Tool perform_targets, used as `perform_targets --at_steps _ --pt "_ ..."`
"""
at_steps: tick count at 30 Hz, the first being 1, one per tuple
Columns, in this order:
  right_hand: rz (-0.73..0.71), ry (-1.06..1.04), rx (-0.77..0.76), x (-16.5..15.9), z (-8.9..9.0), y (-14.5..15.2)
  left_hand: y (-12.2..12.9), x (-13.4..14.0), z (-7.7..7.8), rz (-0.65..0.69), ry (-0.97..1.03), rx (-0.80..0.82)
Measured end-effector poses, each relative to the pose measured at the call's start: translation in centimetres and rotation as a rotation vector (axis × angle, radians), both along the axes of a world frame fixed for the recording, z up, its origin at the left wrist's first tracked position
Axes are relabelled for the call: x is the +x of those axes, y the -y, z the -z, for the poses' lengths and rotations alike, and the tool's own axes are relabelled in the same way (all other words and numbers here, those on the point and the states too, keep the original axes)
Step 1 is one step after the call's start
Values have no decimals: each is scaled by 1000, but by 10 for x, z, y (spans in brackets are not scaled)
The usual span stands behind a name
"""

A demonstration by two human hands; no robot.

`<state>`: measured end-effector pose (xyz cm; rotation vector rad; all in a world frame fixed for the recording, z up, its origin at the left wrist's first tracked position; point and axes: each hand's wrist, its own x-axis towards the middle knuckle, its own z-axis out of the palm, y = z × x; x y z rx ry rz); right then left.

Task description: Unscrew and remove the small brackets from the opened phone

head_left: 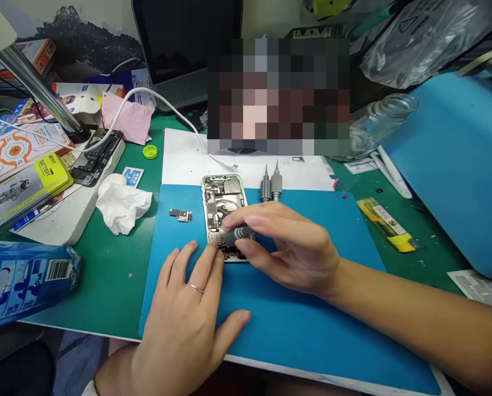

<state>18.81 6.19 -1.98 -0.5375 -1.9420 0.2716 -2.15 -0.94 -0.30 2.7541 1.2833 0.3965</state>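
An opened phone [218, 204] lies on a blue mat [312, 341], its inner boards showing. My right hand [295, 247] grips a dark grey screwdriver [240, 235] between thumb and fingers, held tilted over the phone's lower part; its tip is hard to see. Flat on the mat rests my left hand [188, 313], fingers apart, with the fingertips at the phone's lower left edge. To the left of the phone sits a small metal-and-black phone part [181, 215]. Two more grey screwdrivers [271, 184] stand upright behind the phone.
White paper [182, 157] lies behind the mat with a white cable [167, 102] across it. At left are a crumpled tissue [124, 203], a yellow battery box [27, 190] and a blue package [27, 286]. A glass jar [378, 124] and a yellow packet [386, 225] are at right.
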Motion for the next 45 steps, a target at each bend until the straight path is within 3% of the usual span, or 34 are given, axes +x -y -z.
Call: perform_targets --at_steps 8,24,45 --pt "-7 -139 -99 -3 13 -1 -1 0 2 -6 8 25" --pt "27 -167 -203 -4 10 1 -1 0 1 5 11 14" --pt "49 -139 -149 0 9 1 0 0 -2 8 3 3"
